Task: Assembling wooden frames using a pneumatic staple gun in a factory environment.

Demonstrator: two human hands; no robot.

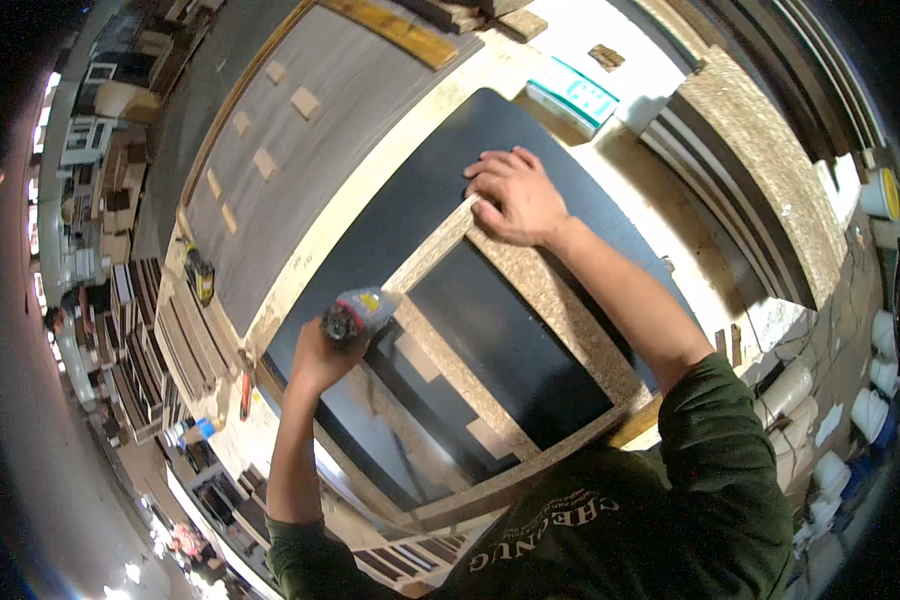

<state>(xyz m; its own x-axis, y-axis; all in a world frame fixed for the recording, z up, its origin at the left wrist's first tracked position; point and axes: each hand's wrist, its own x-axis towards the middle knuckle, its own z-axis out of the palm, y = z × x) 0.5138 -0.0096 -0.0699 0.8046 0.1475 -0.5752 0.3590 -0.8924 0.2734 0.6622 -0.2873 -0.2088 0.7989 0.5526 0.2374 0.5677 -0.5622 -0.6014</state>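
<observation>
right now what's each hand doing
Left hand: closed around a power tool.
Right hand: open, pressed flat on the corner of the particleboard frame.

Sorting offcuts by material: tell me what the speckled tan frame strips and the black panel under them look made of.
Speckled tan frame strips: apparently raw particleboard, since the coarse flecked grain shows unfinished. Flat black panel: probably laminated or melamine-faced board, smooth with a faint sheen; its core is not visible.

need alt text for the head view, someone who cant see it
Seen from above, a person's right hand presses a corner of a chipboard frame lying on a black panel, while the left hand grips a power tool against the frame's left rail.
</observation>
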